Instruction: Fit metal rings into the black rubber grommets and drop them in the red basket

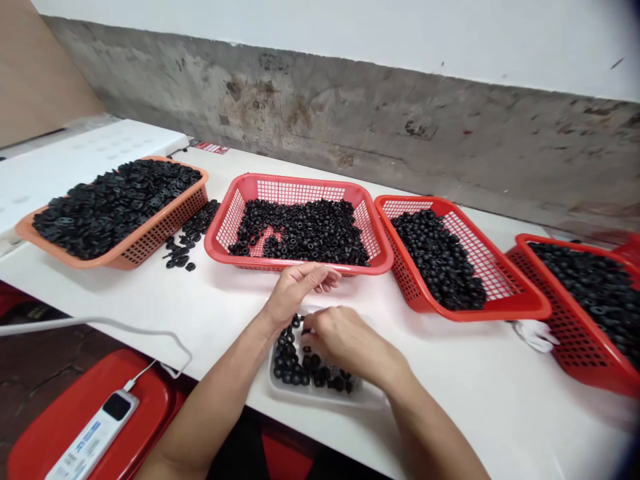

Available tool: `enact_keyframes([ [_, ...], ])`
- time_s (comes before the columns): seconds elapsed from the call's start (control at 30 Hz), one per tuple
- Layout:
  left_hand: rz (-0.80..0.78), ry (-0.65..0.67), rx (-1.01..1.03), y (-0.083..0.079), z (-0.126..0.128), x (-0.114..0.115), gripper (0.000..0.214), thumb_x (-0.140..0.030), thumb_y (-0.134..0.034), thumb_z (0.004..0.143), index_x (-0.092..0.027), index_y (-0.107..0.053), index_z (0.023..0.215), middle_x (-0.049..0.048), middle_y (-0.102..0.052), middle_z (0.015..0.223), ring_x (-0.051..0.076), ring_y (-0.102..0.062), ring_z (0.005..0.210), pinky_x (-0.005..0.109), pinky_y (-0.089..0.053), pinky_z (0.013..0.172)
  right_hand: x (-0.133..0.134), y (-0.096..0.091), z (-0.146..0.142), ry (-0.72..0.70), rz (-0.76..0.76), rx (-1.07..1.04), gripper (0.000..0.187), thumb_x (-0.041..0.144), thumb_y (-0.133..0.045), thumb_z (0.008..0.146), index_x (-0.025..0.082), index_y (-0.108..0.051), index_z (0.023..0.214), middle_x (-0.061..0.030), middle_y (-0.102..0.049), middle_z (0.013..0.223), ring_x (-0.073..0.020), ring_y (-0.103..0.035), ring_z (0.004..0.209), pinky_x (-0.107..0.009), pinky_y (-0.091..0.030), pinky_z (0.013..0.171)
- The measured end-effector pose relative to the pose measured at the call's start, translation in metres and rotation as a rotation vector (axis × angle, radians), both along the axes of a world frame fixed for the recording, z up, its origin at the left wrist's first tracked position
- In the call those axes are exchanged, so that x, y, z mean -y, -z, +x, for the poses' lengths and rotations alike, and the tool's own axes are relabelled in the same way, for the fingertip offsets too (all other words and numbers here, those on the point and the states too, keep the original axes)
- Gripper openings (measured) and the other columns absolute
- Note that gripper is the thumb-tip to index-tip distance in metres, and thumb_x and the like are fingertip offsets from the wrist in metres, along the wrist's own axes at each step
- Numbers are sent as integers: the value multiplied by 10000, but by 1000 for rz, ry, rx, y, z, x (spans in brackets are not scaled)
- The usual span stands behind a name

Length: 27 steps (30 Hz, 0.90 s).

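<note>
My left hand (303, 287) is held with its fingers curled inward, just in front of the near rim of the middle red basket (300, 267). Whatever may be inside those fingers is hidden. Below and to the right, my right hand (345, 340) reaches down into a clear plastic box (320, 398). Its fingertips are pinched together, and a small black part (307, 331) shows at them. Black round parts (290, 370) lie in the box, some ball-like and some ring-shaped. Small black rings (310, 233) fill much of the middle basket.
An orange basket (175, 207) heaped with flat black pieces stands at left, with loose black pieces (183, 253) beside it. Two more red baskets (505, 280) (585, 347) of black parts stand at right. A white power bank (95, 433) lies on a red stool (45, 420).
</note>
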<state>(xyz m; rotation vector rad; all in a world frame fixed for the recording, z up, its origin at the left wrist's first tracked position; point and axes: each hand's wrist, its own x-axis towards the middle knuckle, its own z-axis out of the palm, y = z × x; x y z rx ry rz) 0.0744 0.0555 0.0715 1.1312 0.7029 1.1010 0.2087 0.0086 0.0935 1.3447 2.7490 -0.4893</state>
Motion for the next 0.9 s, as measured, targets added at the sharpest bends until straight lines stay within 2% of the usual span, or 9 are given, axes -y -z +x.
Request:
enact_keyframes([
  [0.07,76,7,-35,-1,-1,0,292,-423,-651,873,-168,-785,919,77,-737,873,174,-629,801,282,-464,759,-9,-13,20,102,-8,-127,147,233,-561,945,155,-671,888,-65,-710,810,-172,-637,694,-270,-469,638],
  [0.17,213,12,-84,-4,-3,1,183,-324,-667,866,-203,-787,930,73,-718,953,201,-632,936,311,-469,860,-23,-27,48,265,-212,-608,233,320,-529,970,158,-644,847,-16,-650,740,-113,-564,620,-223,-444,586],
  [0.23,272,18,-118,-5,-3,2,149,-283,-692,847,-225,-786,947,75,-709,1007,218,-624,1014,329,-468,898,-29,-29,59,332,-368,-814,307,405,-544,957,152,-633,807,6,-607,683,-89,-506,552,-204,-410,521],
  [0.33,308,10,-157,-4,-3,3,206,-252,-726,822,-257,-772,1023,76,-693,1064,214,-621,1015,322,-489,853,-32,-27,61,374,-543,-986,347,479,-608,910,139,-647,853,8,-618,686,-64,-469,503,-187,-373,468],
  [0.47,354,-18,-179,-1,-2,3,238,-249,-724,832,-279,-763,1064,71,-676,1072,199,-620,999,309,-498,829,-31,-21,51,353,-685,-1063,390,514,-661,864,124,-669,855,1,-639,671,-48,-463,458,-174,-343,426],
  [0.63,345,-26,-159,0,-1,3,192,-242,-735,823,-251,-768,1012,74,-676,1055,203,-619,1005,303,-499,815,-30,-19,44,358,-699,-1123,379,499,-659,872,126,-694,928,9,-649,649,-37,-442,407,-164,-297,386],
  [0.73,312,-47,-117,-2,-1,3,140,-238,-757,798,-222,-769,937,65,-681,1001,194,-623,961,301,-498,813,-29,-21,44,377,-654,-1099,425,543,-637,871,122,-694,873,1,-648,631,-45,-442,400,-171,-299,376],
  [0.83,216,-91,-31,-3,0,2,126,-253,-767,780,-198,-748,891,46,-681,926,169,-627,872,283,-502,778,-28,-22,45,403,-527,-1008,451,556,-577,904,128,-683,810,-2,-635,619,-60,-455,426,-182,-332,401],
  [0.9,145,-126,17,-4,-1,2,133,-269,-763,776,-183,-725,871,31,-683,874,139,-617,770,260,-500,720,-26,-23,44,370,-386,-868,406,470,-556,940,138,-670,736,7,-611,598,-69,-467,462,-188,-352,446],
])
